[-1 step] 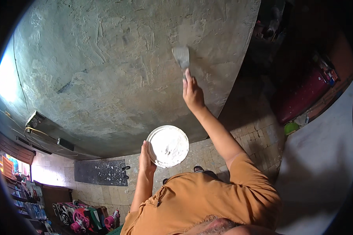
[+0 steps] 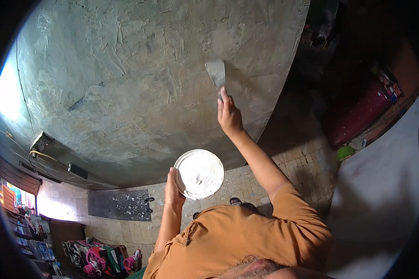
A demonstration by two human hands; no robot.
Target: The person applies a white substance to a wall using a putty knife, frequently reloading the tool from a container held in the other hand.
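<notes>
My right hand is closed round the handle of a putty knife. The knife's broad blade lies at the rough, grey-green plastered wall; whether its edge touches cannot be told. Below and to the left, my left hand grips the side of a round white tub. White paste with an uneven, lumpy surface fills the tub. Part of the left hand is hidden behind the tub. Uneven patches and ridges of filler cover the wall around the blade.
A dark mat with white flecks lies on the tiled floor. Cables and a switch box hang at the wall's left. Pink-wheeled toys stand lower left. A dark red cabinet and a green item are at right.
My right hand and the putty knife have moved slightly down the wall. The left hand and the tub have stayed in place.
</notes>
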